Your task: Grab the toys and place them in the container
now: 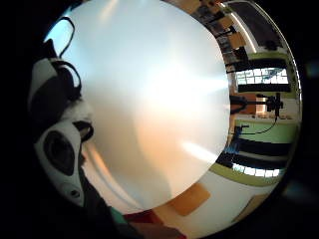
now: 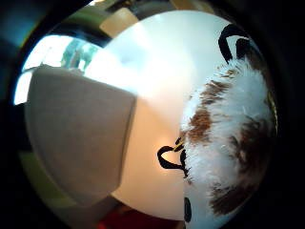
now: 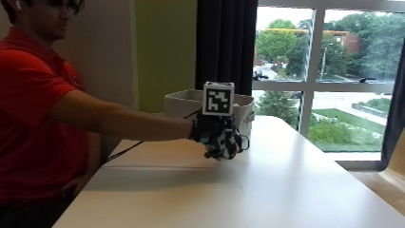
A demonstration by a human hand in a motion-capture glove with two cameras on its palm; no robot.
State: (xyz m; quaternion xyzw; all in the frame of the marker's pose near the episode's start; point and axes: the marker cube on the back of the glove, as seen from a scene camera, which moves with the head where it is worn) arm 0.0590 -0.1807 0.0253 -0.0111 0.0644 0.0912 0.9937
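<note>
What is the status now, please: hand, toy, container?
Gloved right hand grips a furry white-and-brown toy above the table. Container just behind, toy not yet in. Nothing in the way.

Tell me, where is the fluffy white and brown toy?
In the outside view, the fluffy white and brown toy is held in the gloved right hand just above the white table, in front of the grey fabric container.

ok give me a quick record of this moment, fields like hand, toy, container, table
hand: gloved right hand above the table, fingers curled round a plush toy
toy: white and brown furry plush toy, against the palm, off the tabletop
container: grey fabric bin, upright on the table just behind the hand; contents not visible
table: white tabletop
task state: toy not yet in the bin
</note>
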